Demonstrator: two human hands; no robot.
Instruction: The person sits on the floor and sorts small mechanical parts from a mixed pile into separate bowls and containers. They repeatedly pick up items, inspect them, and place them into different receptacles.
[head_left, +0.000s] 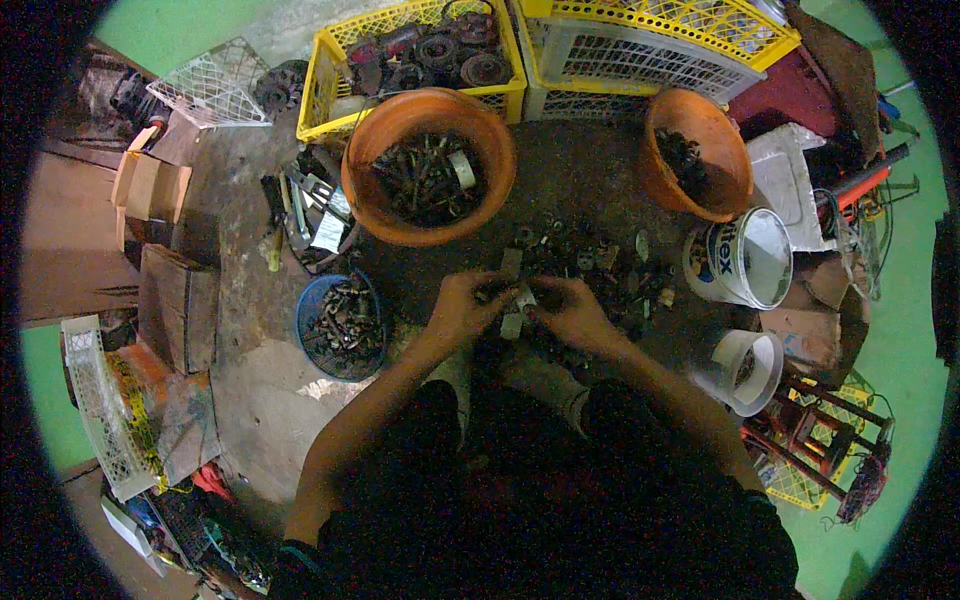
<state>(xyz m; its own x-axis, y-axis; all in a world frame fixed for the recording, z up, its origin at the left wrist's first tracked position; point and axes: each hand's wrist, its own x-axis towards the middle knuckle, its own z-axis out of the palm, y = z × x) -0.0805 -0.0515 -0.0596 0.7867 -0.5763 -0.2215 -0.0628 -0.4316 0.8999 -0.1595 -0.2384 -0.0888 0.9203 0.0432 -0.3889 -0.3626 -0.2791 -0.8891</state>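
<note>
My left hand (463, 306) and my right hand (576, 313) meet in front of me, fingertips almost together. A small pale piece (525, 297) is pinched between them; its exact kind is too blurred to tell. Beneath the fingers a narrow flat strip (511, 327) runs away from me, its middle covered by the hands. Many small dark parts (592, 259) lie scattered on the stained floor just beyond and to the right of my right hand.
Ahead stands an orange bucket (431, 101) of metal parts; another orange bucket (720, 135) leans at right. A blue basket (304, 300) of small parts sits left. White paint bucket (766, 259) and clear tub (765, 375) stand right. A yellow crate (319, 90) holds dark round parts.
</note>
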